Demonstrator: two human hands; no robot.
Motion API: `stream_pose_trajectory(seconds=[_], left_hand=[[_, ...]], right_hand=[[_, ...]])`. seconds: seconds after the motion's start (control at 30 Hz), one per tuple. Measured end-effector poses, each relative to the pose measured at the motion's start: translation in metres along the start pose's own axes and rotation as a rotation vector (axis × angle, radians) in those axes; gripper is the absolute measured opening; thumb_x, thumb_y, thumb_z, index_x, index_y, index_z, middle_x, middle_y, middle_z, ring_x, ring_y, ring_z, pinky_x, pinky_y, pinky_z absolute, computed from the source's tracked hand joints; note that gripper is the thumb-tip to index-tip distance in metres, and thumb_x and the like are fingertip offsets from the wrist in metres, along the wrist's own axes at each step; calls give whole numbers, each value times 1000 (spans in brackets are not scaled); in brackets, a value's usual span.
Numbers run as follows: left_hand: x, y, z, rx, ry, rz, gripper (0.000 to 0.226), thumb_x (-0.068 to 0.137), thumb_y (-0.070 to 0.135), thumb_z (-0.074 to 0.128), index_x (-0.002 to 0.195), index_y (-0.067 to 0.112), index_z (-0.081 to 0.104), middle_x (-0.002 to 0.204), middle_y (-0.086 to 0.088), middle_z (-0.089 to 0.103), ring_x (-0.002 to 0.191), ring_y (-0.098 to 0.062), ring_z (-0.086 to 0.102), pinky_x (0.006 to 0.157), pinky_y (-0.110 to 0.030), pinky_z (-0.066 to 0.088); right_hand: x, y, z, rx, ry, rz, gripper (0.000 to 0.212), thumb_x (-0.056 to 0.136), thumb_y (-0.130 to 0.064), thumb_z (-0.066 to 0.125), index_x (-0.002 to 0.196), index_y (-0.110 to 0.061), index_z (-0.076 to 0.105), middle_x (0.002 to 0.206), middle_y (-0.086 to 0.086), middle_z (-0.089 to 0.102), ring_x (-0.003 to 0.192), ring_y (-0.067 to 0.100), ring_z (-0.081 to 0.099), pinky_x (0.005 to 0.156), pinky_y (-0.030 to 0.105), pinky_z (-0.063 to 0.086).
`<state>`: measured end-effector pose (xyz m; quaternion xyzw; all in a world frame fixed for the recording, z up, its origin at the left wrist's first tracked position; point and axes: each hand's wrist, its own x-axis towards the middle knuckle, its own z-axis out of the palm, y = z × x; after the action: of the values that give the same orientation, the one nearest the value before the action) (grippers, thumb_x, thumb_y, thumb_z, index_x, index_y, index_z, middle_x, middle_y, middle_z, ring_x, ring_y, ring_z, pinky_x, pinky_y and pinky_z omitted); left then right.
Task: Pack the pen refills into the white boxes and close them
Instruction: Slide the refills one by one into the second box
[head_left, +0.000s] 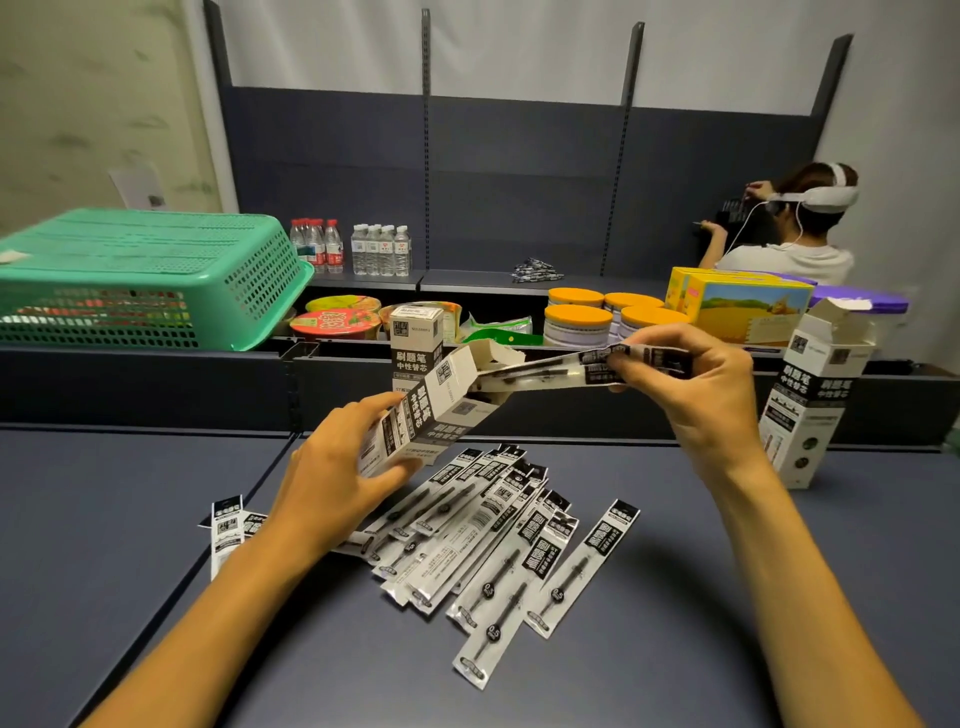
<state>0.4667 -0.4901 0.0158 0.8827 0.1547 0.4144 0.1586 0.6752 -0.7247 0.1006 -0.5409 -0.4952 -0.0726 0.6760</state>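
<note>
My left hand (343, 462) grips a white box (431, 413), tilted above the table with its open flaps toward the upper right. A few packaged pen refills (561, 370) are pinched in my right hand (691, 384), and their far ends sit inside the mouth of that box. Several more refill packets (498, 540) lie loose on the dark table (727, 597) below my hands. A closed white box (415, 338) stands upright behind the held one. At the right a third white box (810, 410) stands with its top flaps open.
A green plastic basket (156, 275) lies upside down at the back left. On the shelf behind are water bottles (353, 249), noodle bowls (337, 317), orange-lidded tubs (587, 319) and yellow cartons (743, 306). A person (789, 228) wearing a headset works at the far right.
</note>
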Motion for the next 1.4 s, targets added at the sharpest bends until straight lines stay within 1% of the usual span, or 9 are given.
stream_pose_trajectory(seconds=[0.23,0.47,0.57,0.7,0.83,1.03,1.13,1.3,1.4], left_hand=[[1,2,2,14,0,31,73,74,34,80,132,44,38,113,9,59,100,-11,58,77,-39,57],[1,3,2,12,-4,44,72,75,36,78,133,44,36,115,6,61,99,-11,58,76,-37,56],[2,3,3,6,0,51,72,75,36,79,133,42,37,115,5,61,99,-12,58,77,-38,57],[1,3,5,15,-14,61,71,76,38,79,134,42,36,115,6,61,100,-11,58,76,-39,57],[1,3,3,7,-3,59,71,76,41,78,133,43,35,114,6,61,99,-12,58,76,-39,57],[1,2,4,18,-12,53,72,75,38,78,133,44,36,113,7,61,99,-11,58,76,-42,57],[1,2,4,21,-8,55,71,75,37,78,133,44,36,113,7,61,99,-12,58,75,-41,57],[1,2,4,7,-11,52,73,75,35,79,134,41,37,114,5,61,98,-10,58,77,-38,57],[1,0,4,16,-10,56,73,75,34,80,134,39,38,114,5,61,98,-11,58,76,-39,57]], right_hand=[[0,6,23,-99,-143,-27,10,79,-16,74,88,-18,71,85,-10,72,82,15,71,69,25,59],[-8,4,42,-151,-267,-22,21,90,-12,68,105,-26,64,103,-9,71,92,9,70,79,24,57],[-10,5,45,-200,-204,-65,22,91,-7,65,99,-27,64,93,-5,72,81,13,70,73,36,59],[-16,10,56,-328,-285,-176,20,91,-9,64,105,-22,69,84,-11,69,59,14,61,50,37,53],[-19,11,60,-333,-316,-128,26,93,-27,58,118,-29,64,92,-6,71,57,21,61,53,44,52],[-23,7,63,-273,-332,-154,32,89,-40,58,120,-33,60,101,-7,71,65,15,66,58,33,57],[-23,14,65,-362,-285,-254,30,92,-39,58,119,-26,61,100,-5,72,61,12,65,51,29,56],[-24,25,69,-463,-264,-295,31,96,-31,49,116,-15,66,94,-9,70,58,-14,52,54,26,56],[-26,24,71,-482,-345,-216,37,98,-35,42,120,-17,64,85,-19,66,57,-6,55,56,32,56]])
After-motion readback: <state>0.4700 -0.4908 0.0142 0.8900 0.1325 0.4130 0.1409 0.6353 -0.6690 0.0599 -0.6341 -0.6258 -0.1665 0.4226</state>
